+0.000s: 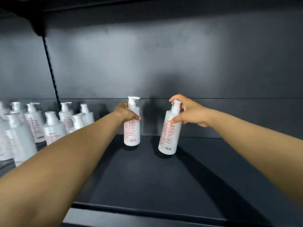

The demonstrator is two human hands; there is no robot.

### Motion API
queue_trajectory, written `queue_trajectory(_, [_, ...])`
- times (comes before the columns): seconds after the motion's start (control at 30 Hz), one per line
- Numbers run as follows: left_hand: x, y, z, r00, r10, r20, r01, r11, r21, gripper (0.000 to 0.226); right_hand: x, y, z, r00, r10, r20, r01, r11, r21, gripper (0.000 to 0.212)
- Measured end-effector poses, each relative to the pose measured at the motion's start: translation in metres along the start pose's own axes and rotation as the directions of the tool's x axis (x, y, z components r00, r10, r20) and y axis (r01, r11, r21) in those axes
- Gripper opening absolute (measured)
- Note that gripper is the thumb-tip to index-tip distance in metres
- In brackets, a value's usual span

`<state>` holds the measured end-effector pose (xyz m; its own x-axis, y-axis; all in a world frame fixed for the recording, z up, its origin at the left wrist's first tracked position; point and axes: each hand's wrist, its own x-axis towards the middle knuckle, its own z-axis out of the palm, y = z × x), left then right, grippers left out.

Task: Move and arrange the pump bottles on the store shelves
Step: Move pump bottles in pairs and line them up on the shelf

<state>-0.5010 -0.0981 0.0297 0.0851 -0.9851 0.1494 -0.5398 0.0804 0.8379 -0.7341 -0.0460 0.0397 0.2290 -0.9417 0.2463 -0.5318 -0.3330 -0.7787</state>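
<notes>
Placing step: left hand (127,112) grips bottle A (132,126) upright, looks set on shelf (147,177) nr back wall; right hand (188,112) pinches tilted bottle B (169,133) by pump & body. Next prob: stand B straight beside A, let go both

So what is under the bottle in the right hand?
Under the tilted bottle that the right hand holds lies the dark shelf with its shadow. Whether its base touches is unclear.
</notes>
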Motion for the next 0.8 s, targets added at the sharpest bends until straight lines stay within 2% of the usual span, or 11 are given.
queue_trajectory(0.13, [0.022, -0.026, -0.011, 0.999, -0.035, 0.027, 0.036, 0.999, -0.015, 0.052, 0.033, -0.014, 0.048, 0.998, 0.03, -0.056, -0.03, 1.0, -0.001, 0.067])
queue_trajectory(0.27, [0.031, -0.047, -0.003, 0.996, -0.053, 0.075, 0.056, 0.998, -0.035, 0.058, 0.051, -0.013, 0.077, 0.995, 0.096, -0.027, -0.096, 0.995, -0.012, 0.07])
queue_trajectory(0.43, [0.038, -0.053, -0.005, 0.989, -0.04, 0.141, 0.049, 0.997, -0.064, 0.058, 0.058, -0.018, 0.081, 0.991, 0.132, 0.009, -0.132, 0.989, -0.067, 0.074])
queue_trajectory(0.57, [0.037, -0.054, -0.006, 0.991, -0.012, 0.132, 0.019, 0.999, -0.047, 0.06, 0.052, -0.016, 0.083, 0.99, 0.134, -0.031, -0.136, 0.989, -0.065, 0.081])
queue_trajectory(0.67, [0.033, -0.055, -0.007, 0.991, 0.003, 0.131, -0.008, 0.999, 0.037, 0.063, 0.048, -0.018, 0.083, 0.99, 0.124, -0.06, -0.131, 0.985, -0.114, 0.09])
queue_trajectory(0.8, [0.025, -0.05, -0.014, 0.988, 0.052, 0.144, -0.089, 0.961, 0.262, 0.068, 0.044, -0.026, 0.081, 0.991, 0.109, -0.075, -0.128, 0.937, -0.324, 0.093])
